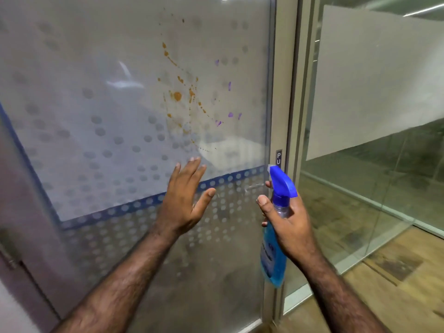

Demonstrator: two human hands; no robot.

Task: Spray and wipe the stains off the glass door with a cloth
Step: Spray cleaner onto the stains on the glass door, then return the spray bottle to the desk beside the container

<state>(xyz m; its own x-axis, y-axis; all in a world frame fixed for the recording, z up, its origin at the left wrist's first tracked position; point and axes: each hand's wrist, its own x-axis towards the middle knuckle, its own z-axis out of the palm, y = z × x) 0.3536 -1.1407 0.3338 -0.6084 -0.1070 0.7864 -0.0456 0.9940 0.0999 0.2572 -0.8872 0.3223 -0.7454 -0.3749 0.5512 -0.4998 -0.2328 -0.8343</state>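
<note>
A frosted glass door [108,104] with a dotted pattern and a blue band fills the left and middle. Orange-brown splatter stains [177,96] run down its upper middle, and small purple smears [229,115] sit to their right. My right hand [287,222] is shut on a spray bottle [274,258] of blue liquid with a blue trigger head [282,182], nozzle pointing left toward the door, below the stains. My left hand [186,198] is raised with fingers spread just in front of the glass under the stains, holding nothing. No cloth is in view.
A metal door frame [284,92] with a small sign reading "PU" [278,157] stands right of the door. A fixed glass partition [372,164] with a frosted band lies beyond it. Wooden floor [384,284] shows at the lower right. A door handle [9,251] is at the far left.
</note>
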